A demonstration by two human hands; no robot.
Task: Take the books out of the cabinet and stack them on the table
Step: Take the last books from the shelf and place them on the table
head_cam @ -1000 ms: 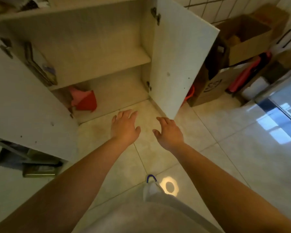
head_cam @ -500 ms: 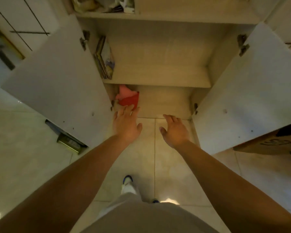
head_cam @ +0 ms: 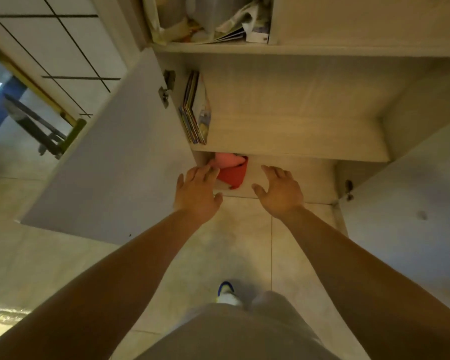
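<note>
**Empty hands reach into open cabinet as books wait on the shelf**

A person stands before an open cabinet point(head_cam: 283, 105), both doors swung wide, arms stretched forward. The left hand point(head_cam: 196, 194) and right hand point(head_cam: 281, 193) hover at the mouth of the bottom compartment with fingers spread and relaxed, holding nothing. The books point(head_cam: 195, 110), a thin upright bundle, lean against the left wall of the middle shelf, above and well apart from both hands. To lift them cleanly, the hands would likely need to rise to that shelf, one steadying the outer cover while the other clamps the spines, so the slim volumes come out together rather than fanning apart. A red and pink object point(head_cam: 230, 170) lies in the lower compartment just beside the left fingertips; what it is cannot be made out. Papers and bags point(head_cam: 211, 19) crowd the top shelf, cut off by the frame. No surface for stacking is in view.
</note>
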